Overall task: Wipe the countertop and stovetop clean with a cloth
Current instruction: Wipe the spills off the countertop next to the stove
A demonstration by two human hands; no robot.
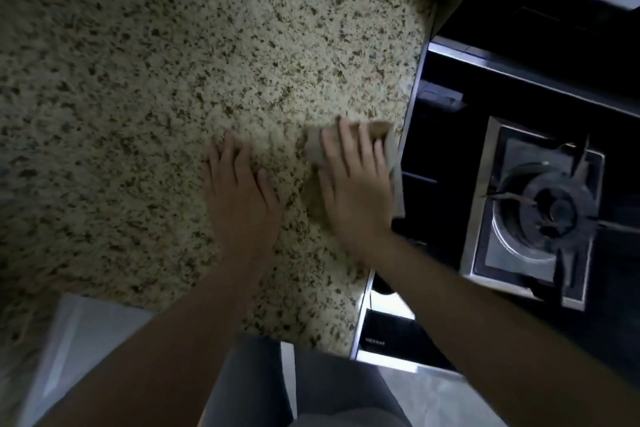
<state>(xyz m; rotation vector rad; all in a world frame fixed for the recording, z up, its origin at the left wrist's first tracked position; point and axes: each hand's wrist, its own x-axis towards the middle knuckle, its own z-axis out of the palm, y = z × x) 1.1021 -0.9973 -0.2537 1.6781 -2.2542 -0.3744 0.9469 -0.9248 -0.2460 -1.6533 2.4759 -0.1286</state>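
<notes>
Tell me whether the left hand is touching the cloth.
Apart. The head view shows the left hand flat on bare countertop, speckled stone visible between it and the cloth under the right hand.

Single head-worn view, wide-angle, looking steeply down from above. Close range: speckled countertop (173,80) fills the left and centre, the stovetop (530,211) the right edge. The person's forearms enter from the bottom. Edges bend and blur.

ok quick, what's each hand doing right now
Left hand: open, flat on the countertop, holding nothing.
Right hand: open, pressing the cloth.
</notes>
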